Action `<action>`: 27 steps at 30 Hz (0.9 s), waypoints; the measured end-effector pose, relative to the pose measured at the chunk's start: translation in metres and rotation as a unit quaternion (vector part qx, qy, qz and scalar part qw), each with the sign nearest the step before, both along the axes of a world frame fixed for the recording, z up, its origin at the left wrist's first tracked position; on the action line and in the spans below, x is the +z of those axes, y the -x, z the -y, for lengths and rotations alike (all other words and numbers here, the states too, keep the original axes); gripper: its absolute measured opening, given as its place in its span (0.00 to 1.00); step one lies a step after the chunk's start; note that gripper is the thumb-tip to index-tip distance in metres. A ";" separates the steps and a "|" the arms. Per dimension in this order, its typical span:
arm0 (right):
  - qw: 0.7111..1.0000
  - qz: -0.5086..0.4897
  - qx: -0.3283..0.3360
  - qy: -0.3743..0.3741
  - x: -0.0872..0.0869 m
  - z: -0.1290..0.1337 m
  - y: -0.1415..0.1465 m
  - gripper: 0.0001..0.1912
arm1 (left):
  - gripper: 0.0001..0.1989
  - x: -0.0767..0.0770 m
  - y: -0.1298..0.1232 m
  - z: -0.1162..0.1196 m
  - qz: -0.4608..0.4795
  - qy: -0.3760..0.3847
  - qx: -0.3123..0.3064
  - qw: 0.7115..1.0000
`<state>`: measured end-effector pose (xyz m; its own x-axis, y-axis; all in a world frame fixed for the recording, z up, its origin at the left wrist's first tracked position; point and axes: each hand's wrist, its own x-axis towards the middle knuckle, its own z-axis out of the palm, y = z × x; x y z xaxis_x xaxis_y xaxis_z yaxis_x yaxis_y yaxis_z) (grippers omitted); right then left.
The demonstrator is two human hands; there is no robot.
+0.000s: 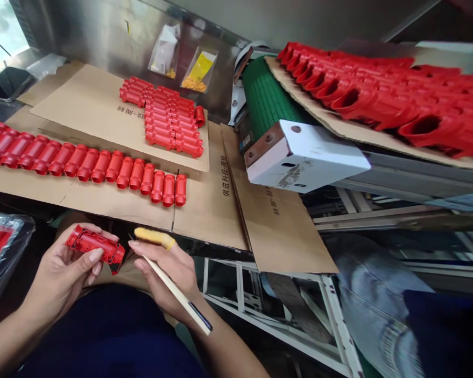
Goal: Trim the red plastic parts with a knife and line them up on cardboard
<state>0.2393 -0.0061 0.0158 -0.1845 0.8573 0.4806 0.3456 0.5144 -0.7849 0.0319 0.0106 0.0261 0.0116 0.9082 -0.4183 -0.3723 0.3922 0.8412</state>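
My left hand (69, 265) is closed around a red plastic housing (96, 245), a short tube with dark lines along its upper face and an angled end toward the right. In my right hand (167, 270) is a fine brush (177, 295) with a pale wooden handle and a black band, held like a pen. Its thin dark tip points at the housing, a small gap apart. A yellow finger cot (153, 236) covers one finger of that hand. Both hands are above my lap, just in front of the table edge.
A long row of red housings (124, 172) lines the cardboard (216, 210); more are stacked behind. Two small bags (199, 68) stand against the metal wall. A green conveyor (274, 100) carries more red housings (378, 97) at right. A co-worker's leg (374, 299) is beside it.
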 end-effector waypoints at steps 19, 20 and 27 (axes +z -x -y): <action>0.996 -0.074 0.011 -0.049 -0.006 0.003 0.011 0.16 | 0.14 -0.018 0.011 0.001 0.012 -0.048 -0.062 0.997; 0.996 -0.077 0.006 -0.042 -0.006 0.004 0.012 0.15 | 0.14 -0.018 0.011 0.001 0.014 -0.051 -0.061 0.997; 0.996 -0.088 -0.005 -0.014 -0.006 0.010 0.013 0.14 | 0.15 -0.019 0.013 0.001 0.044 -0.037 -0.055 0.997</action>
<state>0.2267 -0.0160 0.0097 -0.0872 0.8450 0.5276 0.2097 0.5333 -0.8195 0.0189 0.0100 0.0069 0.1463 0.9277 -0.3434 -0.4037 0.3729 0.8354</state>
